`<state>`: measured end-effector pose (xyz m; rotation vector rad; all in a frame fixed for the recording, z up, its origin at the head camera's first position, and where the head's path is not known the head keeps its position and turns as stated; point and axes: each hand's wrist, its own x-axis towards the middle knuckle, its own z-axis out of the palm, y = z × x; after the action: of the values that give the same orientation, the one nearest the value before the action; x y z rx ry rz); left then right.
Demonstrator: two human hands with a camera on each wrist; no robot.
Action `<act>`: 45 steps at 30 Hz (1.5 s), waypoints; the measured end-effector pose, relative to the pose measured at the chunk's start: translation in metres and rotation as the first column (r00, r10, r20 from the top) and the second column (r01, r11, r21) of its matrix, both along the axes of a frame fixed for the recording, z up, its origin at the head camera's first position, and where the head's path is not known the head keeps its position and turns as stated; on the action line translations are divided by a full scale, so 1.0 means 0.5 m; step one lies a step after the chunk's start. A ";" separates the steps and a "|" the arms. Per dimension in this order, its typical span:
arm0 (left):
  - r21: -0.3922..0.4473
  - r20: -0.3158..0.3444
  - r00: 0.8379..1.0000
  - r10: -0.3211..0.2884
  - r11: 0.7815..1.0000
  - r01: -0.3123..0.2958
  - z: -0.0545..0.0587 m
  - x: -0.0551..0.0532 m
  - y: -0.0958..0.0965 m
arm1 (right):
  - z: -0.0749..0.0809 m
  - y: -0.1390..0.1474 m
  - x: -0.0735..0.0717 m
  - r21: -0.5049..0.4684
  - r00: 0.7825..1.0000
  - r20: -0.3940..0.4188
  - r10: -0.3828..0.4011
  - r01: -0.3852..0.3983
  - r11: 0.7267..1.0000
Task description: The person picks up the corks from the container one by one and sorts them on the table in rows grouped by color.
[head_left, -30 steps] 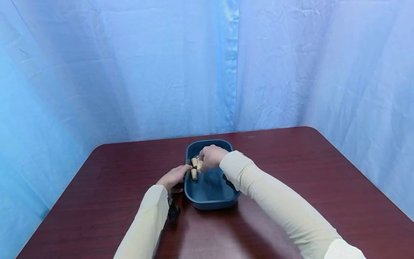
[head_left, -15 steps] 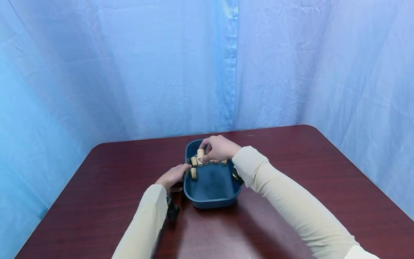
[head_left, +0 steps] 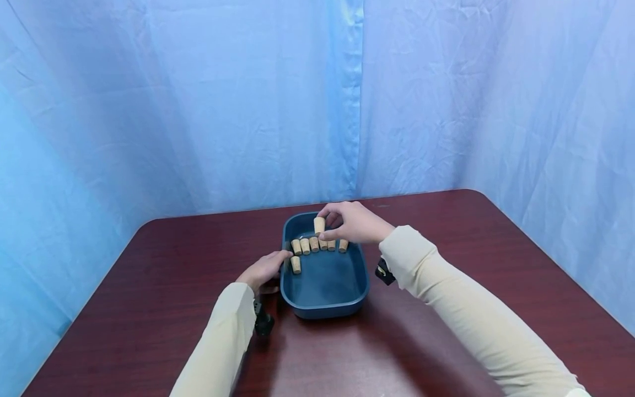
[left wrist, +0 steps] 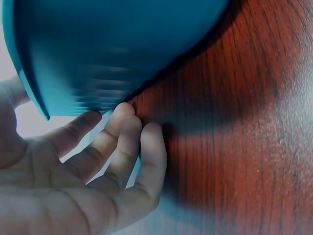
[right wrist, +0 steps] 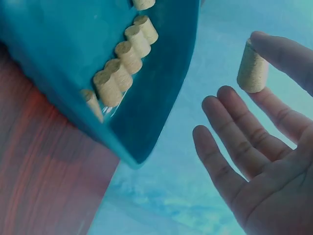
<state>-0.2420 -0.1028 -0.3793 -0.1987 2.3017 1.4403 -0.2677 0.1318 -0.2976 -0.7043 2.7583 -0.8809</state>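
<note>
from my end, the right hand (head_left: 359,223) has a tapered cork (head_left: 319,225) pinched between thumb and forefinger, its other fingers loosely spread. the held cork's long axis is nearly upright, and in the head view it sits over the far part of the blue tray (head_left: 327,286), just beyond the corks in a row (head_left: 305,246). a gap parts that row from the right-end cork (head_left: 343,246); one near-side cork (head_left: 295,264) sits by the left wall. the left hand (head_left: 262,272) is nearer that one, thumb hooked over the rim, fingers bent along the outside. i can't judge the held cork's height. the right thumb crowds part of the row, and my right-wrist view cuts off one cork at its top edge.
</note>
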 end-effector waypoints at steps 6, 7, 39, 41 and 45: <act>0.001 -0.003 1.000 -0.016 1.000 0.016 0.004 0.002 0.001 | -0.018 0.033 -0.002 -0.042 0.999 -0.036 -0.020 0.019 0.999; 0.004 -0.003 1.000 -0.021 1.000 0.021 0.004 0.003 0.001 | -0.021 0.039 -0.002 -0.050 0.999 -0.038 -0.027 0.025 0.998; 0.018 -0.002 1.000 -0.026 1.000 0.026 0.003 0.003 -0.002 | -0.126 0.187 -0.011 -0.200 0.986 -0.116 -0.116 0.091 0.976; 0.020 0.000 1.000 -0.023 1.000 0.023 0.003 0.003 -0.002 | -0.133 0.192 -0.014 -0.184 0.987 -0.109 -0.122 0.100 0.978; 0.027 0.006 1.000 -0.018 0.999 0.018 0.002 0.003 -0.003 | -0.146 0.201 -0.019 -0.145 0.987 -0.085 -0.138 0.125 0.982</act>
<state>-0.2405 -0.1040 -0.3782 -0.1743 2.2724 1.4585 -0.2772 0.2325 -0.3709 -0.6056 2.8763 -1.1042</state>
